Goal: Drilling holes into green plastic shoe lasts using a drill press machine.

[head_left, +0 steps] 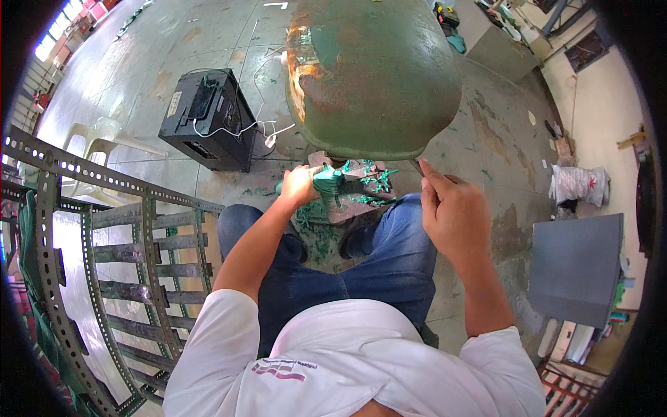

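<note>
My left hand (300, 186) is closed around a green bundle (328, 182) that looks ridged or stranded, between my knees. My right hand (455, 215) is raised above my right knee, index finger stretched forward and the other fingers curled in. A thin dark tool (416, 165) shows at its fingertip, close to the lower edge of a large green machine head (379, 83). Most of that tool is hidden by the hand. The machine head is rounded, with rust and bare patches on its left side. Green shreds (379, 182) lie on the grey plate (351, 208) under it.
A black box-shaped unit (212, 118) with white cables stands on the floor at left. A perforated metal rack (146, 250) rises beside my left arm, with a pale plastic chair (104, 135) behind. At right are a grey panel (577, 267) and a white wrapped bundle (582, 185).
</note>
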Available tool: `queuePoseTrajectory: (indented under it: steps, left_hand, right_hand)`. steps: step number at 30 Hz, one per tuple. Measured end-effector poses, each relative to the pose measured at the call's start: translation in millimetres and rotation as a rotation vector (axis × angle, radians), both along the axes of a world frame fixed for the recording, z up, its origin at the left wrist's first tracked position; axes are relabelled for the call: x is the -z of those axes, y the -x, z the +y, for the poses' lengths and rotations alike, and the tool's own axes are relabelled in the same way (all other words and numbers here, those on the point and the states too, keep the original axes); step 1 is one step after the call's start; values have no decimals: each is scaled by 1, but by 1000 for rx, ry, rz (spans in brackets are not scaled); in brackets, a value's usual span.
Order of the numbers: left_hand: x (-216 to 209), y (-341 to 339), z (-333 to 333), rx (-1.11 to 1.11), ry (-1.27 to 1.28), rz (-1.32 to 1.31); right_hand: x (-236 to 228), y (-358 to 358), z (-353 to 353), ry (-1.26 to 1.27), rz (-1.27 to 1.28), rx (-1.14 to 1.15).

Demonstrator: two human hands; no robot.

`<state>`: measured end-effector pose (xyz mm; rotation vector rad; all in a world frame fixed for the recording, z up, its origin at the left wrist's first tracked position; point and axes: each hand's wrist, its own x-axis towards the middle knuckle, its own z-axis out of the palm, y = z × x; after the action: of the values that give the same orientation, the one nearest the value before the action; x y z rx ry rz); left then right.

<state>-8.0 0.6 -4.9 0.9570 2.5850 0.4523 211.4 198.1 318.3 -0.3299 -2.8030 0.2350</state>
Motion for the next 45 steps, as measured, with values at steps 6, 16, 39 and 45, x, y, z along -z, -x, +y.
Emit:
queuePoseTrajectory:
  steps: [6, 16, 39, 45]
  left_hand:
    - [4, 5, -4, 19, 5, -14]
    - [6, 5, -4, 22, -12, -3]
    - [8, 9, -9, 54, -20, 8]
    - [-2, 6, -4, 62, -16, 8]
  right_hand:
    - [12, -3, 0, -39, 51, -16]
    - [23, -9, -5, 13, 39, 18]
    - [213, -1, -14, 1262, 486, 280]
    - [249, 46, 4, 1767, 638, 339]
